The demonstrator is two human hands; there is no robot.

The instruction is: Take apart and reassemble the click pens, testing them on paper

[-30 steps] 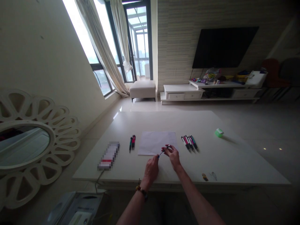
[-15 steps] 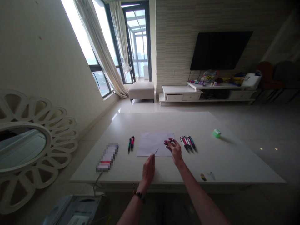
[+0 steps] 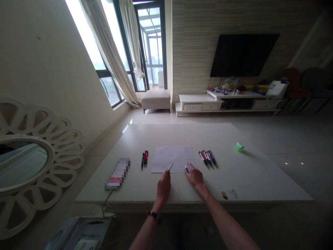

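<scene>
My left hand [image 3: 163, 185] is closed in a pinch on a thin dark pen refill [image 3: 171, 167], whose tip points up and away over the near part of a white paper sheet [image 3: 166, 156]. Fingers curled, my right hand [image 3: 194, 174] rests at the sheet's near right corner. It grips a short dark pen part [image 3: 187, 169] with a pale shine, mostly covered by the fingers. To the right of the sheet lies a row of several pens [image 3: 207, 158] in pink, white, black and teal. On its left is a smaller group of pens [image 3: 144, 159], green and red.
A phone [image 3: 117, 174] with a cable lies on the white table [image 3: 213, 135] at the left. Toward the right stands a small green-and-white box [image 3: 239, 147]. Little flat items [image 3: 224, 195] lie by the near edge. A round mirror [image 3: 24, 159] is beyond the table's left side.
My right hand has come down and nearer to me, from raised over the sheet's right side to its near corner. The left hand has hardly moved and keeps its pinch.
</scene>
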